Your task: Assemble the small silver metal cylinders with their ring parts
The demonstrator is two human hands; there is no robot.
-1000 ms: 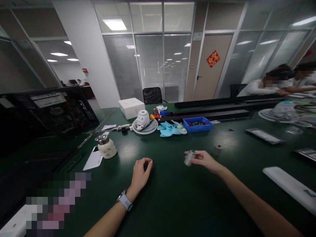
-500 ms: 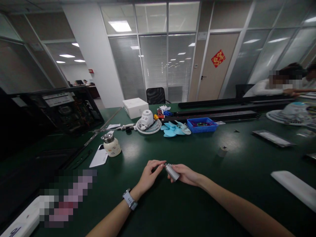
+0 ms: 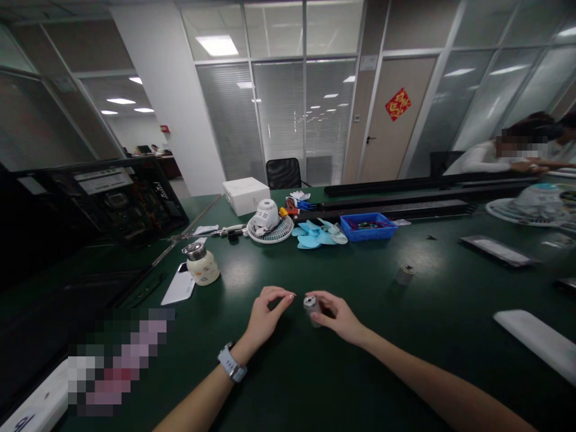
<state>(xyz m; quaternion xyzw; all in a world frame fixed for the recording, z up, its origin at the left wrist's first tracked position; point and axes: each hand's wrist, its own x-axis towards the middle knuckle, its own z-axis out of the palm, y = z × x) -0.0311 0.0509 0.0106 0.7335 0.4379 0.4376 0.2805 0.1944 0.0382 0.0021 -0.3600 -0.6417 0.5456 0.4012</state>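
A small grey metal cylinder (image 3: 311, 305) stands roughly upright near the middle of the dark green table, its top end facing me. My right hand (image 3: 337, 315) grips it, thumb on the near side and fingers behind. Just left of it and apart from it is my left hand (image 3: 270, 309), thumb and forefinger tips pinched together. Whatever may be between those tips is too small to make out. Farther right, a similar short cylinder (image 3: 405, 275) rests on the table.
Beyond my hands are a white fan housing (image 3: 265, 222), light blue fan blades (image 3: 315, 234) and a blue tray (image 3: 368, 228) of small parts. A cream flask (image 3: 203, 268) and white phone (image 3: 179, 288) lie left. A long white piece (image 3: 535, 345) is at right. A person (image 3: 481, 159) sits far right.
My right hand has turned the cylinder from tilted to nearly upright. My left hand has drawn back leftward from its end, fingertips now pinched.
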